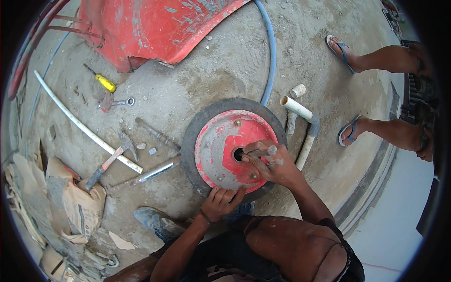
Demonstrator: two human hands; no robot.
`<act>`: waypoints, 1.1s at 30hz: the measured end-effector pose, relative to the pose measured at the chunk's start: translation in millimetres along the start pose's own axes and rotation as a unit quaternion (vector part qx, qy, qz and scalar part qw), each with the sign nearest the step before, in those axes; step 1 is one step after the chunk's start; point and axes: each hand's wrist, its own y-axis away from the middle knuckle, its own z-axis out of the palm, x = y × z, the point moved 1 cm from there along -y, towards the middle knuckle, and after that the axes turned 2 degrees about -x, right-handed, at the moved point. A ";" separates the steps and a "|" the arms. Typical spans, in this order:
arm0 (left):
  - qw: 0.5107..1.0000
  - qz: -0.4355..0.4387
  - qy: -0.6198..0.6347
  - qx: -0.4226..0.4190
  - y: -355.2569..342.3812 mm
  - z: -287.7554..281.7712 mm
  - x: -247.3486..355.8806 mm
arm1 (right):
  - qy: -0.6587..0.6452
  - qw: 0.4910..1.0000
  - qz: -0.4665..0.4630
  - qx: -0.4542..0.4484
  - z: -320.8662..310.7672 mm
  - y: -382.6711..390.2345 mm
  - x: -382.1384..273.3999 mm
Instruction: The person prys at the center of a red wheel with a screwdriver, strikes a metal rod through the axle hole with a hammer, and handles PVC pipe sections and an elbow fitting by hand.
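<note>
A small wheel (221, 141) with a black tyre and a worn red and grey metal rim lies flat on the concrete ground. My right hand (272, 162) is closed on a short metal rod (263, 152) whose end sits at the dark hub hole (238, 154) in the wheel's middle. My left hand (221, 201) grips the near edge of the tyre, fingers curled over it.
A red wheelbarrow tray (155, 26) lies overturned at the top. A claw hammer (112, 157), steel rods (150, 174), a yellow-handled screwdriver (104, 82), a spanner (123, 102), white pipes (84, 127) and a blue hose (271, 51) lie around. Another person's sandalled feet (350, 129) stand right. Crumpled paper sacks (75, 202) lie left.
</note>
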 end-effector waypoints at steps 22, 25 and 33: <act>1.000 -0.010 -0.014 0.006 -0.8 2.1 1.0 | 0.042 0.993 -0.041 -0.106 -3.6 -4.9 17.1; 1.000 -0.011 -0.013 0.008 -0.2 3.7 1.9 | 0.045 0.993 -0.067 -0.082 -2.8 0.1 25.3; 0.999 -0.013 -0.030 -0.006 2.4 4.4 2.4 | 0.031 0.997 -0.070 -0.017 -8.8 29.1 7.6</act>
